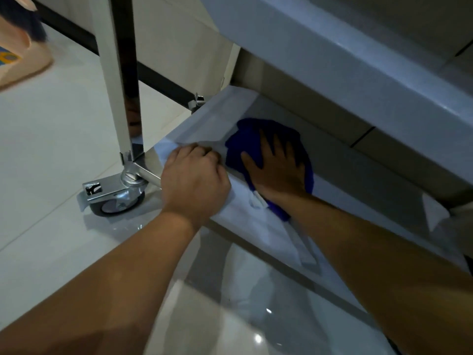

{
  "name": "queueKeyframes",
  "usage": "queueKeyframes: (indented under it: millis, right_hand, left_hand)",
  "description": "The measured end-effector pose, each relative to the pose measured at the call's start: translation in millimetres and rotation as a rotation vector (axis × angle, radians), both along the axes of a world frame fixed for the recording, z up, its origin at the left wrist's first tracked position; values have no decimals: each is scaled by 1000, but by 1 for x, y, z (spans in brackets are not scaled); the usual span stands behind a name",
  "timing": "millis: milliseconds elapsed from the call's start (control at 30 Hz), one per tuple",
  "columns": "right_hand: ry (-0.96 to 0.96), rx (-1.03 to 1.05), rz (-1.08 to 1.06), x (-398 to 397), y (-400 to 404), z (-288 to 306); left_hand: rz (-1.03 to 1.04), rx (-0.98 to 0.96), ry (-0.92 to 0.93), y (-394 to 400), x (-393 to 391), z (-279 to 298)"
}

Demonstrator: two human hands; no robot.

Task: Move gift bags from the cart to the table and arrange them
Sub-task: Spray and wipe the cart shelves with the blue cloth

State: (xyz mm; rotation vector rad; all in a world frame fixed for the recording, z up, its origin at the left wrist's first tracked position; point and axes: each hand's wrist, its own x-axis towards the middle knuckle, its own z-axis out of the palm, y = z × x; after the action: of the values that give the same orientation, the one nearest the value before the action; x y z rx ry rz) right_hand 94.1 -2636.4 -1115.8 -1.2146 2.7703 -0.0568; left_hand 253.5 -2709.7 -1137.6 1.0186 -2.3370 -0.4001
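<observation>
A white gift bag (pixel 212 124) lies flat on the bottom shelf of a steel cart (pixel 120 80). On it rests a bunched blue cloth item (pixel 243 147). My left hand (pixel 197 180) grips the near edge of the white bag at the shelf's front corner, fingers curled. My right hand (pixel 279 165) lies flat on the blue item with fingers spread. A white strap or handle (pixel 304 249) of the bag trails toward me beside my right forearm.
The cart's upper shelf (pixel 332 62) overhangs both hands closely. Its upright post and a braked caster wheel (pixel 115 196) stand left of my left hand. Glossy tiled floor (pixel 51 149) surrounds the cart. A peach paper bag (pixel 23 55) sits at the top left.
</observation>
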Motion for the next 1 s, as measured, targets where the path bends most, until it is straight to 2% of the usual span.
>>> queueKeyframes:
  millis: [167,300,367,500,567,667,800,1000]
  right_hand:
    - [25,32,135,70,98,9]
    - [16,77,196,80,145,10]
    - [-13,44,195,73,149,12]
    - [-30,-69,148,48,140,11]
    - [1,-43,98,28,135,7]
    - [-4,18,5,-8,124,-2]
    - [44,-63,-30,-55,110,-6]
    - [-3,-126,-123,-142,67,-5]
  left_hand:
    - [3,7,-84,4,1,9]
    - [4,2,-344,19,-11,22]
    - [-11,20,-418,34,-22,25]
    - [-53,18,-330,50,-34,20]
    - [-92,15,-300,56,-37,15]
    - [-186,-86,-293,73,-46,9]
    - [-249,-184,-157,76,-50,3]
    - [-246,-157,-129,70,-53,-3]
